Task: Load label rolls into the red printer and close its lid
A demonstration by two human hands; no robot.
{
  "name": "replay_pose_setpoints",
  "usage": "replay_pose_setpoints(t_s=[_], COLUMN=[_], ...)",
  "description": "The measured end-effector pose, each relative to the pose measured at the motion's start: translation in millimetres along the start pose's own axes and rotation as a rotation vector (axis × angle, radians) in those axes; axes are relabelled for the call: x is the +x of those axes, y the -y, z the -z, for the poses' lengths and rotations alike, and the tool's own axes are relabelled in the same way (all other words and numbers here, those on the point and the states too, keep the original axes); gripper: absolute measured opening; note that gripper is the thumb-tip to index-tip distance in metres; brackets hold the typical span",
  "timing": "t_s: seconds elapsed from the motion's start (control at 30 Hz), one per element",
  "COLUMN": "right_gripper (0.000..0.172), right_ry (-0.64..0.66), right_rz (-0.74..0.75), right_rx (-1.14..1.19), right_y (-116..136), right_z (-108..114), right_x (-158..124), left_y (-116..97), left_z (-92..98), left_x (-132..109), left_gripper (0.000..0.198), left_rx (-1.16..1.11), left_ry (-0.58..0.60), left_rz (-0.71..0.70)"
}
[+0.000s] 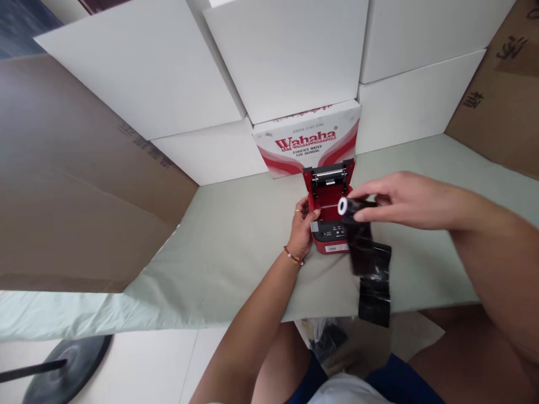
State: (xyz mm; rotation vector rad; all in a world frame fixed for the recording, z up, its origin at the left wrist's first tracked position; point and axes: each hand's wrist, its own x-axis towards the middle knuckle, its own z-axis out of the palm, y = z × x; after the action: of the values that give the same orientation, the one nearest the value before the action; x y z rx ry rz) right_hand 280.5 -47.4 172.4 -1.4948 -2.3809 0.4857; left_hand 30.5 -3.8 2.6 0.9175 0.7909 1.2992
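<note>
Right hand (pixel 400 199), centre-right, pinches black roll (pixel 357 207) near printer (pixel 328 230) gripped by left hand (pixel 301 229); likely positioning, next move needing trailing film (pixel 374 300) controlled.

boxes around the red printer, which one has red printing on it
The Wahaha box, directly behind the red printer. The other white boxes show plain faces, and the brown cartons bear dark writing.

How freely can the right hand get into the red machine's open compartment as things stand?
Likely yes: the raised lid leaves the compartment open, and the left hand is at its left edge. The right hand holds a black roll, which may crowd it.
</note>
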Motion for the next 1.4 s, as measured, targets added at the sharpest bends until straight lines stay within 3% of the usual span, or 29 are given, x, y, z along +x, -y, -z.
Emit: replay_pose_setpoints(t_s=[0.1, 0.3, 0.37, 0.43, 0.5, 0.57, 0.63, 0.77, 0.93, 1.1, 1.2, 1.27, 1.33, 1.4], right_gripper=[0.040, 0.042, 0.039, 0.037, 0.038, 0.039, 0.036, 0.033, 0.033, 0.048, 0.049, 0.040, 0.029, 0.027], right_ry=[0.048, 0.166, 0.168, 0.159, 0.149, 0.135, 0.082, -0.095, -0.230, -0.325, -0.317, -0.309, -0.376, -0.525], right_rz=[-0.080, -0.187, -0.176, -0.164, -0.156, -0.092, 0.047, 0.254, 0.400, 0.400, 0.416, 0.421, 0.302, 0.071], right_rx=[-0.061, -0.341, -0.364, -0.384, -0.384, -0.312, -0.133, 0.211, 0.180, 0.065, 0.089, 0.152, 0.240, 0.295], right_y=[24, 18, 17, 16, 14, 10, 4, -7, -13, -23, -26, -24, -23, -25], right_z=[-30, -61, -65, -67, -67, -64, -59, -54, -78, -104, -101, -92, -78, -67], right_x=[45, 78, 82, 84, 85, 81, 71, 34, -19, -52, -55, -51, -43, -31], left_y=[1, 1, -4, -10, -16, -20, -22, -23, -28, -30, -30, -30, -31, -32], left_z=[0.1, -2.0, -1.8, -1.3, -1.4, -2.7, -5.3, -10.3, -16.2, -21.5, -22.7, -23.2, -23.8, -24.9], left_x=[2, -2, -11, -24, -35, -42, -45, -47, -55, -58, -60, -62, -64, -65], left_gripper=[0.069, 0.071, 0.059, 0.045, 0.041, 0.034, 0.034, 0.031, 0.026, 0.024, 0.027, 0.026, 0.025, 0.024], left_rx=[0.000, 0.073, 0.209, 0.420, 0.656, 0.843, 0.948, 1.081, 1.122, 1.123, 1.139, 1.178, 1.216, 1.242], left_ry=[0.011, 0.011, -0.047, -0.139, -0.049, 0.061, 0.114, 0.077, 0.083, 0.130, 0.204, 0.214, 0.204, 0.197], left_rz=[-0.021, -0.056, -0.190, -0.460, -0.739, -0.891, -0.947, -1.031, -1.220, -1.278, -1.279, -1.274, -1.277, -1.289])
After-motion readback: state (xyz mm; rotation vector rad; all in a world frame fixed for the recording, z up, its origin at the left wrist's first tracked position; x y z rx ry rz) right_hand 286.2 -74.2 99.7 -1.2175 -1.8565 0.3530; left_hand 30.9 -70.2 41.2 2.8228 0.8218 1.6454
